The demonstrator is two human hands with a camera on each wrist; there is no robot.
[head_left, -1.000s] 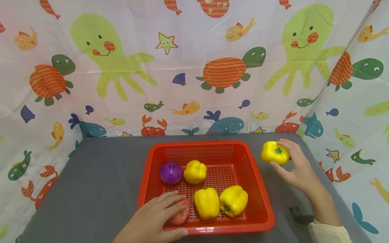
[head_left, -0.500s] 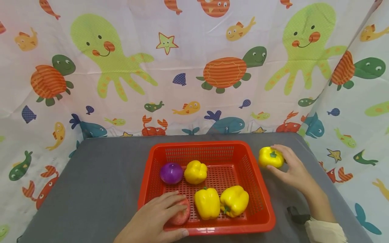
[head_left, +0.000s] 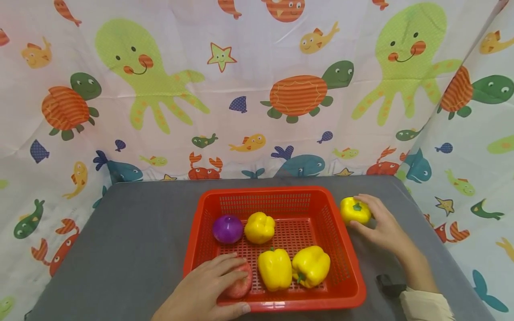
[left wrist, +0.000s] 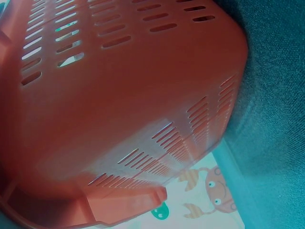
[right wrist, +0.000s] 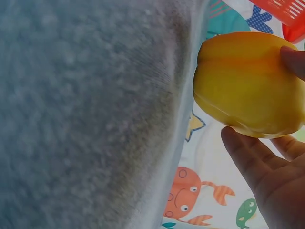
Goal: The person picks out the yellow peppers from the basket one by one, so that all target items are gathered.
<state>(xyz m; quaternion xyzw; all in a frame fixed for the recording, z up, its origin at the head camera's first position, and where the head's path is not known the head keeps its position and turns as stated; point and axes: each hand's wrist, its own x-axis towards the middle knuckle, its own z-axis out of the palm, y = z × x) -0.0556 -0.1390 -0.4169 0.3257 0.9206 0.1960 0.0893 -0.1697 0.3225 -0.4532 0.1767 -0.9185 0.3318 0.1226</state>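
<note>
Beside the basket's right rim, my right hand (head_left: 383, 225) grips a yellow bell pepper (head_left: 355, 211), green stem showing, between thumb and fingers. In the right wrist view the pepper (right wrist: 248, 86) has a fingertip below and another digit above. Whether it touches the table cannot be told. My left hand (head_left: 205, 287) lies over the near left corner of the red basket (head_left: 317, 303). Its fingers rest loosely over a pinkish-red round fruit (head_left: 239, 285), partly hidden, with the thumb at the front rim. Inside are yellow bell peppers (head_left: 275, 269) and a shiny purple round vegetable (head_left: 227, 229).
A grey cloth-covered table (head_left: 144, 240) spreads around the basket. Near my right wrist lies a dark strap-like object (head_left: 389, 285). A printed sea-animal curtain (head_left: 241, 89) stands behind the table and at both sides. The left wrist view shows the basket's slotted wall (left wrist: 119, 95).
My right hand has carried the yellow bell pepper down and to the left, closer to the basket's right rim. The left hand has stayed on the fruit and basket corner.
</note>
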